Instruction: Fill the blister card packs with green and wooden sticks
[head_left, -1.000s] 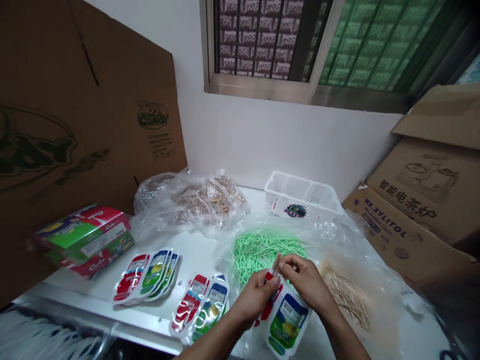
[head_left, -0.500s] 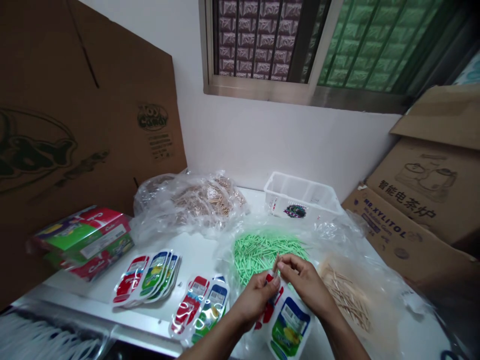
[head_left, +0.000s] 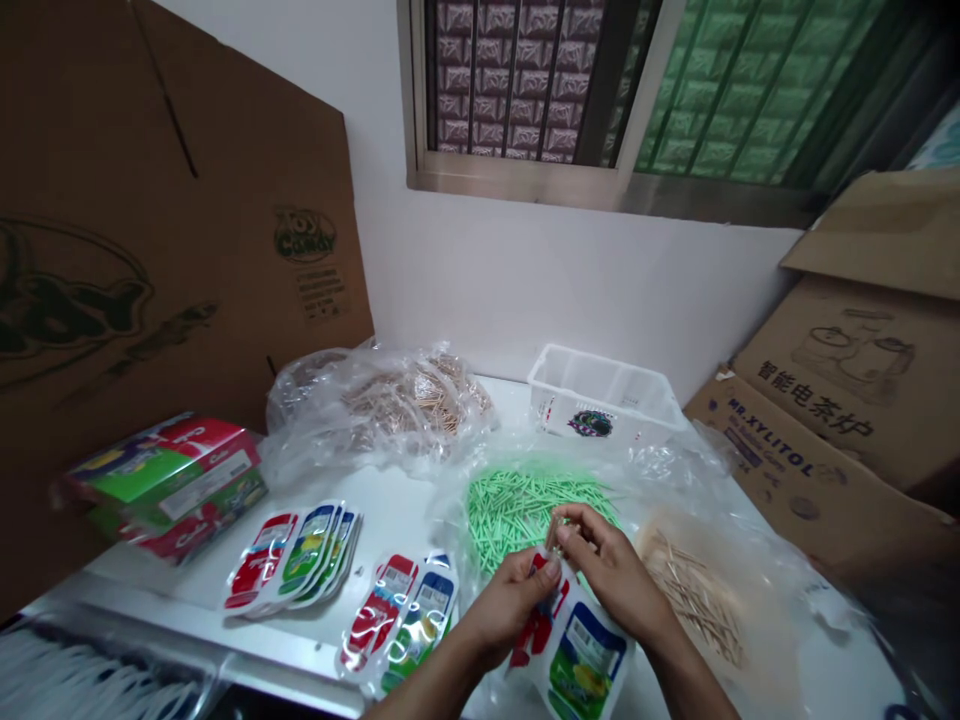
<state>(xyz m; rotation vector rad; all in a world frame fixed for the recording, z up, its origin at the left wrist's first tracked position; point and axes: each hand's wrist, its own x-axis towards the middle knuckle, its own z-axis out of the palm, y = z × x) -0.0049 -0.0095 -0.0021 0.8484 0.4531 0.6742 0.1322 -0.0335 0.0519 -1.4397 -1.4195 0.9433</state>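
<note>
My left hand [head_left: 517, 598] is closed on the top of a joined pair of candy pouches, one red and one blue-and-green [head_left: 587, 655], which hang below it. My right hand [head_left: 604, 555] pinches a few short brown sticks [head_left: 553, 530] at the pouches' upper edge; its fingers partly hide them, so I cannot tell how deep they sit. Behind both hands lies a pile of light green sticks [head_left: 517, 505] on clear plastic. Right of my right hand, more brown sticks [head_left: 697, 600] lie in a plastic bag.
Several filled-looking pouches [head_left: 306, 555] overlap at the left, and others [head_left: 409, 620] lie by my left forearm. A clear bag of brown sticks [head_left: 420, 400] and a white basket [head_left: 604, 390] stand at the back. Candy boxes [head_left: 176, 485] and large cartons [head_left: 817, 440] flank the table.
The blue-and-green pouch has swung slightly to the right. My right fingers have shifted a little at the sticks. The left hand keeps its grip.
</note>
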